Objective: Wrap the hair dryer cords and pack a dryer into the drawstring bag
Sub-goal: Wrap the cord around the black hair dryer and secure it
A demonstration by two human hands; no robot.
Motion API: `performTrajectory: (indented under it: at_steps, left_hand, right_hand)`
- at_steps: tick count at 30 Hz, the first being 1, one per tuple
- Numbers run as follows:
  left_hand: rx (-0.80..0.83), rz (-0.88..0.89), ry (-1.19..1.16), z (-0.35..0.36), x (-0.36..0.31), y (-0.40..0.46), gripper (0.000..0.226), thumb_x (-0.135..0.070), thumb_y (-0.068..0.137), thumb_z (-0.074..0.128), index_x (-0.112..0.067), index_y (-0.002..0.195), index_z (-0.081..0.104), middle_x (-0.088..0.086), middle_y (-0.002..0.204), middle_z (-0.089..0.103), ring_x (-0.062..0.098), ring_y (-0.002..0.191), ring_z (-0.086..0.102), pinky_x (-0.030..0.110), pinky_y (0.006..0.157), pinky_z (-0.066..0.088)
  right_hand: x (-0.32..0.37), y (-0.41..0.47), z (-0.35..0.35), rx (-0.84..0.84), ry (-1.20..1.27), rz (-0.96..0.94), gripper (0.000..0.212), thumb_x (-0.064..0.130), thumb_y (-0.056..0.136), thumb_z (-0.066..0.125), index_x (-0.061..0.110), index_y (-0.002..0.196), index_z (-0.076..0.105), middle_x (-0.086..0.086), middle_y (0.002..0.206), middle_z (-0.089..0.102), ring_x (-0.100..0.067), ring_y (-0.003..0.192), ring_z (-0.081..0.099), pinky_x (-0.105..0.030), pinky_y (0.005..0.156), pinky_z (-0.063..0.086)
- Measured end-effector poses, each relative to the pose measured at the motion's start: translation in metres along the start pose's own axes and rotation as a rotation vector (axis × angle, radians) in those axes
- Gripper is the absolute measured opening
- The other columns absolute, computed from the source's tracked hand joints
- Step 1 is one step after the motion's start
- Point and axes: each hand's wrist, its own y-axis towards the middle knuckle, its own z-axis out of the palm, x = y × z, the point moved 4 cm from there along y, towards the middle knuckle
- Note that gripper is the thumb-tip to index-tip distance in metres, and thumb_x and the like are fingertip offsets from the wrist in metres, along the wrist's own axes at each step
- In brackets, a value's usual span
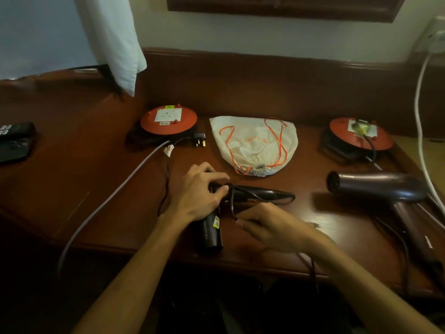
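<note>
A black hair dryer (260, 192) lies on the wooden desk (96, 145) near its front edge, handle pointing right. My left hand (197, 191) grips its body where handle and barrel meet. My right hand (267, 225) pinches the dryer's thin black cord (232, 203), which loops over the handle. The cord's plug (199, 139) lies further back. A white drawstring bag (255, 143) with orange strings lies flat behind the dryer, its mouth drawn shut. A second, dark purple hair dryer (385, 186) lies at the right, its cord trailing off the front edge.
Two orange cable reels stand at the back, one left (168, 121) and one right (360, 136) with a plug in it. A grey cable (113, 196) runs off the front left. A white cable (420, 121) hangs from a wall socket. Remote controls (14, 141) lie at far left.
</note>
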Motion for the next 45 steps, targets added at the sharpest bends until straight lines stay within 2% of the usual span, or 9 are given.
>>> performTrajectory:
  at_steps: [4,8,13,16,20,25,31,36,45]
  left_hand:
    - [-0.126,-0.106,-0.202,-0.014,0.028,-0.010,0.024,-0.044,0.083,0.070,-0.029,0.099,0.079,-0.013,0.101,0.059,0.010,0.101,0.057,0.030,0.089,0.047]
    - [-0.167,-0.135,-0.411,-0.019,0.036,-0.019,0.018,-0.037,0.081,0.074,-0.028,0.096,0.080,-0.008,0.100,0.061,0.009,0.099,0.062,0.022,0.089,0.046]
    - [-0.133,-0.092,-0.445,-0.021,0.034,-0.021,0.019,-0.033,0.081,0.076,-0.021,0.096,0.080,-0.005,0.099,0.061,0.013,0.099,0.063,0.032,0.090,0.052]
    - [-0.079,-0.070,-0.432,-0.021,0.032,-0.020,0.018,-0.034,0.081,0.076,-0.023,0.095,0.080,-0.008,0.098,0.060,0.015,0.101,0.063,0.043,0.093,0.053]
    - [-0.002,-0.012,-0.396,-0.022,0.030,-0.021,0.018,-0.038,0.083,0.075,-0.026,0.096,0.080,-0.012,0.097,0.057,0.015,0.100,0.060,0.043,0.092,0.051]
    - [0.080,0.065,-0.282,-0.020,0.020,-0.020,0.015,-0.039,0.084,0.073,-0.026,0.092,0.076,-0.015,0.097,0.054,0.007,0.098,0.054,0.035,0.086,0.048]
    - [0.127,0.093,-0.051,-0.017,0.011,-0.014,0.019,-0.044,0.092,0.067,-0.027,0.100,0.067,-0.017,0.096,0.043,0.005,0.092,0.043,0.020,0.071,0.031]
    - [0.262,0.073,0.077,-0.014,0.007,-0.010,0.045,-0.049,0.099,0.055,-0.049,0.143,0.047,-0.012,0.103,0.038,0.007,0.098,0.037,0.025,0.068,0.035]
    - [0.357,0.072,0.168,-0.010,-0.008,-0.003,0.033,-0.051,0.100,0.051,-0.053,0.132,0.059,-0.012,0.101,0.039,0.009,0.099,0.038,0.031,0.072,0.032]
  right_hand:
    - [-0.019,0.010,0.020,-0.067,0.078,0.055,0.023,0.018,0.104,0.055,0.012,0.116,0.073,0.034,0.077,0.066,0.010,0.074,0.061,-0.013,0.074,0.045]
    - [-0.035,0.029,0.018,-0.140,0.025,0.079,0.018,0.015,0.100,0.060,0.017,0.101,0.078,0.007,0.097,0.077,-0.008,0.091,0.069,-0.035,0.085,0.053]
    - [-0.044,0.050,0.001,-0.166,0.003,0.134,0.018,0.005,0.099,0.060,0.008,0.112,0.073,0.009,0.104,0.069,0.010,0.084,0.060,-0.006,0.077,0.042]
    - [-0.093,0.072,0.002,-0.052,-0.086,0.301,0.012,0.024,0.099,0.063,0.016,0.102,0.072,0.007,0.095,0.063,-0.004,0.081,0.051,-0.011,0.069,0.035]
    - [-0.223,0.104,0.011,0.078,-0.042,0.367,0.030,0.039,0.082,0.078,0.013,0.076,0.066,0.007,0.066,0.064,-0.001,0.055,0.052,-0.020,0.063,0.049]
    - [-0.041,0.088,-0.048,0.052,0.002,0.185,0.040,0.031,0.085,0.080,0.000,0.064,0.064,-0.014,0.059,0.055,-0.017,0.054,0.046,-0.026,0.050,0.034]
    - [-0.013,0.081,-0.059,0.135,0.091,0.078,0.023,0.022,0.101,0.061,0.013,0.083,0.072,-0.010,0.065,0.054,-0.024,0.056,0.044,-0.037,0.055,0.036]
    - [0.002,0.071,-0.061,0.216,-0.071,0.024,0.019,0.015,0.101,0.055,0.010,0.100,0.074,-0.019,0.078,0.064,-0.030,0.062,0.052,-0.044,0.059,0.041]
    - [0.004,0.046,-0.059,0.235,-0.261,0.007,0.019,0.021,0.102,0.055,0.024,0.098,0.074,0.004,0.081,0.068,-0.013,0.069,0.059,-0.035,0.066,0.052]
